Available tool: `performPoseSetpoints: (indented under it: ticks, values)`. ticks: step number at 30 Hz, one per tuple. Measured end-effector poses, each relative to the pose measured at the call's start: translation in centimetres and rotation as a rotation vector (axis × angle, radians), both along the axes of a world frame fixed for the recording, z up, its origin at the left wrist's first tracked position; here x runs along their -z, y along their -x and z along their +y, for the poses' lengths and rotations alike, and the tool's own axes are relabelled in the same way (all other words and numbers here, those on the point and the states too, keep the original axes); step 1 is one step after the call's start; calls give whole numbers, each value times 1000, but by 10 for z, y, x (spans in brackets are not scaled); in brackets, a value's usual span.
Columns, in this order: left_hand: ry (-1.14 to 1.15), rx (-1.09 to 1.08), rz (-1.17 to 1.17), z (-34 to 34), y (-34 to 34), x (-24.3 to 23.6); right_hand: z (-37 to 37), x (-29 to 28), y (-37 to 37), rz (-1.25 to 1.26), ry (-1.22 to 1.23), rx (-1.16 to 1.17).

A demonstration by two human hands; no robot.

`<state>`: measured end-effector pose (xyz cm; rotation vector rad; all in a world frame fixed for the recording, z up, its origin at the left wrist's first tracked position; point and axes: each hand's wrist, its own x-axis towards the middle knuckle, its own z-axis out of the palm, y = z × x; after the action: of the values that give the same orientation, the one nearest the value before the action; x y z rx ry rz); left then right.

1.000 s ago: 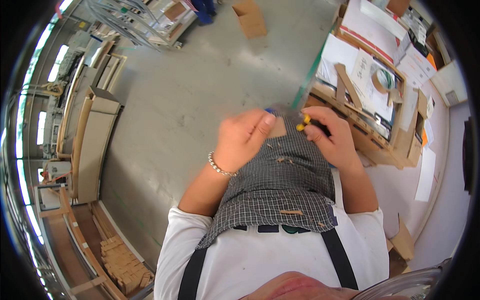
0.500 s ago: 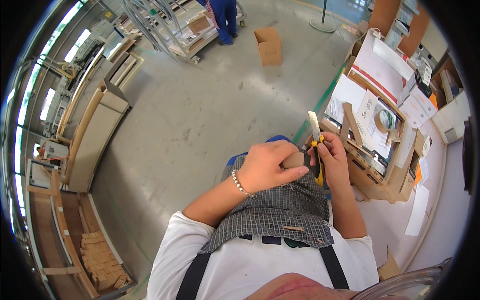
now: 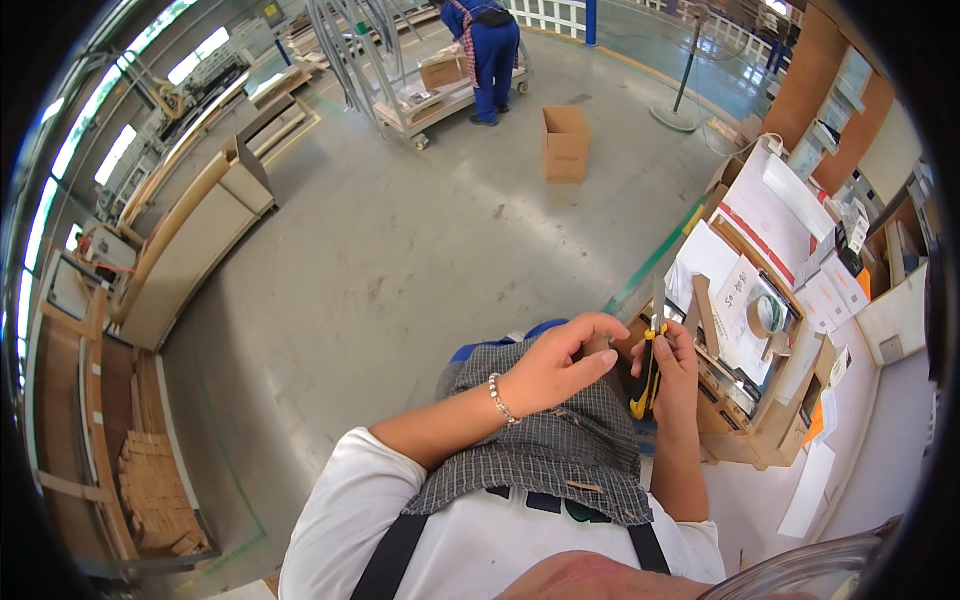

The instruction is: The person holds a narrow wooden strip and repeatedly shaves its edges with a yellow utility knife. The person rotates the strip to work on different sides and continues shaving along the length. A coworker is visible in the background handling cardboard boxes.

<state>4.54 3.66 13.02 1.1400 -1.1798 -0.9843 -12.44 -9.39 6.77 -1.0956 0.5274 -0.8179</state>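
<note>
My left hand (image 3: pixel 562 362), with a beaded bracelet at the wrist, is curled in front of my checked apron (image 3: pixel 520 445). Between its thumb and fingers a small bit of brown cardboard (image 3: pixel 597 346) shows; most of it is hidden. Just to the right, my right hand (image 3: pixel 674 362) grips a yellow and black utility knife (image 3: pixel 647 375). Its long blade stands out upward, away from me. The left fingertips are close to the knife but appear apart from it.
At my right stands a worktable with a cardboard tray (image 3: pixel 735 420) holding papers and a tape roll (image 3: pixel 766 314). An open carton (image 3: pixel 566 145) sits on the floor ahead. Beyond, a person in blue (image 3: pixel 490 60) bends over a cart (image 3: pixel 440 108). A wooden-framed rack (image 3: pixel 95 420) lies left.
The knife and right hand have come slightly lower. My left hand has turned and shifted right, so less cardboard shows. The view has tilted up, revealing more of the far person.
</note>
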Motion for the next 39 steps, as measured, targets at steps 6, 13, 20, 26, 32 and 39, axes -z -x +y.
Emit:
performPoseSetpoints:
  ticks: [6, 13, 20, 26, 32, 39]
  values:
    - [-1, 116, 88, 1, 13, 10, 0, -3, 2, 11, -41, 34]
    - [-78, 221, 110, 2, 21, 25, 2, -5, 1, 11, -16, 42]
    - [-63, 251, 107, 3, 23, 21, 0, 1, 5, 11, -32, 20]
    - [-12, 284, 1, 3, 29, 20, -3, 1, 8, 5, -24, 24]
    - [-71, 308, 57, 2, 28, 20, -4, 5, 10, 2, -46, 23]
    - [-39, 310, 10, 2, 28, 22, -4, 4, 12, 24, -44, 41]
